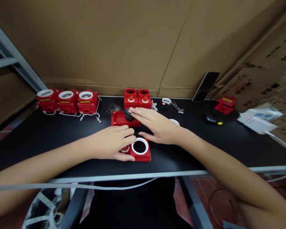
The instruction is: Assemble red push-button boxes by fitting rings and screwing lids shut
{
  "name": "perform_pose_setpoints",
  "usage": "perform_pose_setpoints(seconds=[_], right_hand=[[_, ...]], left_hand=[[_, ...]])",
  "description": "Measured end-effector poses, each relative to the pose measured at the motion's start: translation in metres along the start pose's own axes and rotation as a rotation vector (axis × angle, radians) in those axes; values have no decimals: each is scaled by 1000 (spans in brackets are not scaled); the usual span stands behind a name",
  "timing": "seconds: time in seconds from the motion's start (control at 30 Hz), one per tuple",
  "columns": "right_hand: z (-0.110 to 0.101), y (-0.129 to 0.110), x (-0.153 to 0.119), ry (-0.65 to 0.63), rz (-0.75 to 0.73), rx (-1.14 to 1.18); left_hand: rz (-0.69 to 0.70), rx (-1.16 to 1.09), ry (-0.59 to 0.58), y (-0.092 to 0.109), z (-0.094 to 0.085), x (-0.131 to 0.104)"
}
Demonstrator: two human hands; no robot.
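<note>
Near the table's front edge lies a red cover point(146, 156) with a white ring point(139, 146) around a dark round opening. My left hand point(114, 143) grips the cover's left side, fingers bent over its back edge and thumb along the front. Just behind it sits an open red housing point(119, 118) with a black round part point(128, 115) at its right end. My right hand point(157, 125) reaches over that housing with its fingers stretched out, the fingertips on the black part. Its thumb is near the back of the white ring.
Three red boxes with white rings point(66, 101) and white cords stand at the back left. Two red boxes point(137, 98) stand behind the housing. Further right are a white ring point(166, 100), a phone point(206, 86), a black object point(212, 119) and a white device point(258, 122).
</note>
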State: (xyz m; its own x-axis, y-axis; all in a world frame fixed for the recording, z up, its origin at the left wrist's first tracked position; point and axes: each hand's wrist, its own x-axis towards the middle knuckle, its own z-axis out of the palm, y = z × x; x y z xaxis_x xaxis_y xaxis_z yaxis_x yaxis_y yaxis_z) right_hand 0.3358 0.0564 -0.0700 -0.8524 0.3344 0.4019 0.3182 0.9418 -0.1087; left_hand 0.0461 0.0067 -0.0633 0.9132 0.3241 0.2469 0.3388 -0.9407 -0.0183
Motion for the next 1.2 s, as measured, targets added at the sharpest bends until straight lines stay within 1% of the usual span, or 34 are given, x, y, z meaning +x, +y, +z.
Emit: perform_pose_setpoints(seconds=[0.2,0.47,0.63,0.77,0.9,0.97,1.03,1.13,1.2], right_hand=[[-2,3,1,2,1,49],[1,3,5,68,-36,70],[-1,1,5,58,2,73],[-7,-2,4,74,31,18],[-23,-5,-3,109,152,-12],[-32,-6,-7,63,207,37],[-39,-8,-10,-15,216,139],[-45,-12,-10,-124,160,296],[-44,-15,-9,-167,119,314]], left_hand=[[-9,5,-23,0,-1,1],[-20,24,-40,1,-2,3],[-2,29,-20,1,-1,1],[-11,11,-30,0,-2,0],[-27,-16,-39,1,-3,0],[-29,-27,-37,1,-3,0],[-30,-21,-24,1,-4,0],[-31,29,-7,1,-4,0],[-28,85,-6,1,-4,-1]])
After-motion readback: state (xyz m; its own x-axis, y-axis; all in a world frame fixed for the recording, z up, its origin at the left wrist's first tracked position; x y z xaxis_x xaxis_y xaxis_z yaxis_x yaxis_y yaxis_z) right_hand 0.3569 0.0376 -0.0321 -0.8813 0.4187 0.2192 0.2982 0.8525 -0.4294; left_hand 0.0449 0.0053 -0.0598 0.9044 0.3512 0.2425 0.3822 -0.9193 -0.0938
